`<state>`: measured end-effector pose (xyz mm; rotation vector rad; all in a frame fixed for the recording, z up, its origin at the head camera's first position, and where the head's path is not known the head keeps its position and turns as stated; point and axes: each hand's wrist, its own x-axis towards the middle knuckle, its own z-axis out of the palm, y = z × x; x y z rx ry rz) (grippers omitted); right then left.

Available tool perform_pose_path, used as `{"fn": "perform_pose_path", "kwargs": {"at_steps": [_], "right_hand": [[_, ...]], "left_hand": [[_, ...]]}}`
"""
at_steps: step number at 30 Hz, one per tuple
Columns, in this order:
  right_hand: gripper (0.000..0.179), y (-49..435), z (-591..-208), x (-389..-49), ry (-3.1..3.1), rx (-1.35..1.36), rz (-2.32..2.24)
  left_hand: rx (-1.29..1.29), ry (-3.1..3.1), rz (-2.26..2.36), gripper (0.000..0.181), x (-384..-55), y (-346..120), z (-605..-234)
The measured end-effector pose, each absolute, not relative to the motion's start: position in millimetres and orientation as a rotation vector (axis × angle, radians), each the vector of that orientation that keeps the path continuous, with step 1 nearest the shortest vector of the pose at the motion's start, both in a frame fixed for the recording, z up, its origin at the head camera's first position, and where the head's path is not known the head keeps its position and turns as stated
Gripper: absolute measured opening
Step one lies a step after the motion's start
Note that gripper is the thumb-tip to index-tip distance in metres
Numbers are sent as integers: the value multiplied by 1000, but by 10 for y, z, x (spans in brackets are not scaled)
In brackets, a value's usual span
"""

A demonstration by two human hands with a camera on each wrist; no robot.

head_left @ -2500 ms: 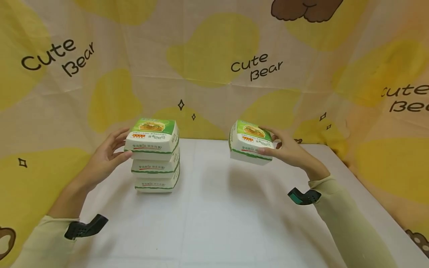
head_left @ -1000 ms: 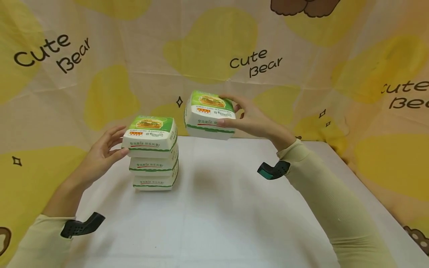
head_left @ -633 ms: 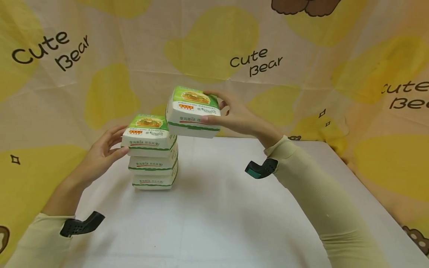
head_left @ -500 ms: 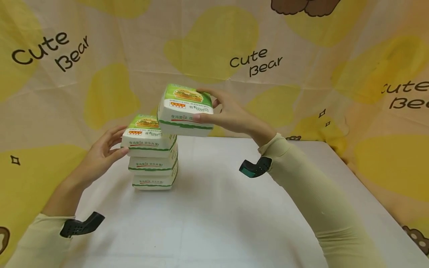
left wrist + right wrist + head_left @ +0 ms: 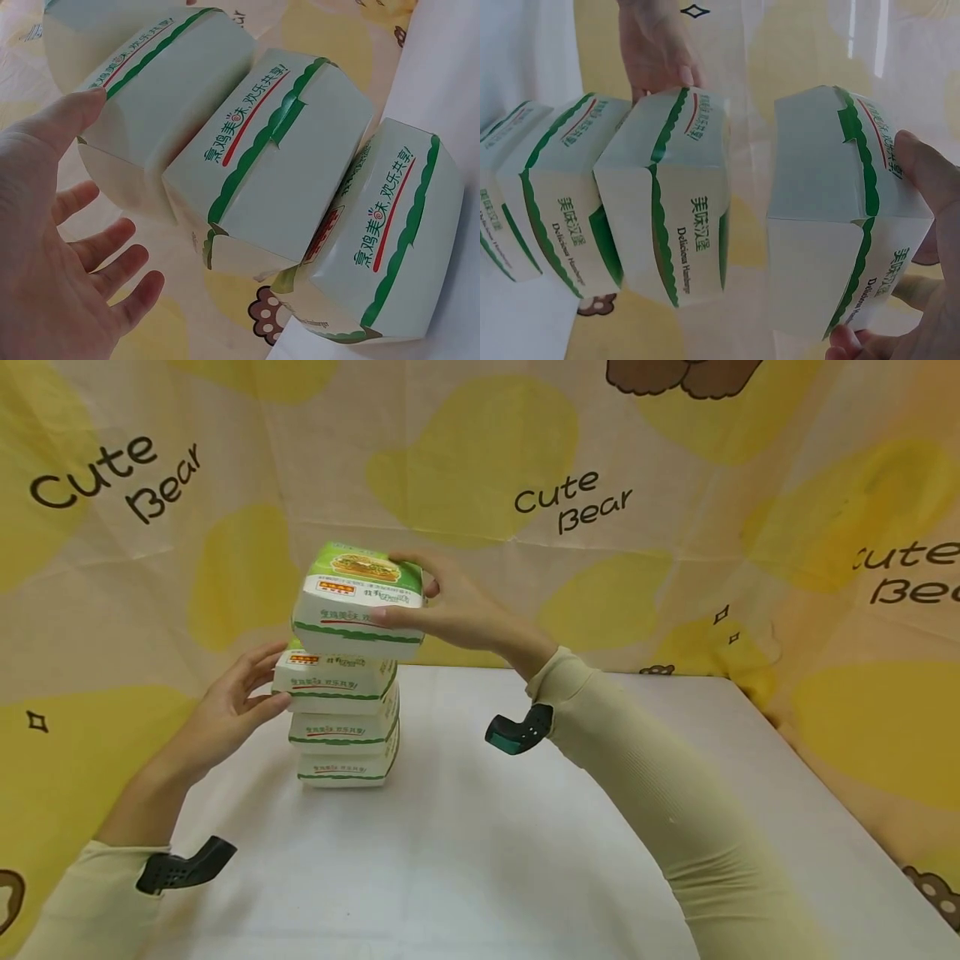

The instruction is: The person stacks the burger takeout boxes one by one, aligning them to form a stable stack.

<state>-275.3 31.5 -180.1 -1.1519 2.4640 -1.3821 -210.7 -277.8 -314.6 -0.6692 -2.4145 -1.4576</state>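
Observation:
Several green-and-white burger boxes are involved. Three form a stack left of centre, the upper ones slightly offset. My right hand grips another burger box by its right side, thumb on the front face. In the head view it hides part of the stack's top; the right wrist view shows a gap between this box and the stack. My left hand is at the left side of the top stacked box, its thumb touching the front edge and the other fingers spread and loosely bent.
A white-covered table lies under the stack. Behind it hangs a yellow patterned cloth with lettering, which also runs along the right side. Black wrist devices sit on the left cuff and the right cuff.
My right hand has carried its burger box leftward and up from the right side, to above the stack. My left hand has stayed beside the top stacked box.

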Motion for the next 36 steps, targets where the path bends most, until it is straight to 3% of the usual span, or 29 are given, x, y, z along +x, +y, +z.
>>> {"fn": "perform_pose_path", "kwargs": {"at_steps": [16, 36], "right_hand": [[77, -20, -1880, -2835, 2547, -1146, -1290], [76, -80, -1833, -2790, 2600, -1073, -1134]], "left_hand": [[-663, -2427, -1456, 68, -2094, -2760, -3148], [-639, -2445, -1446, 71, -2099, -2752, -3148]]}}
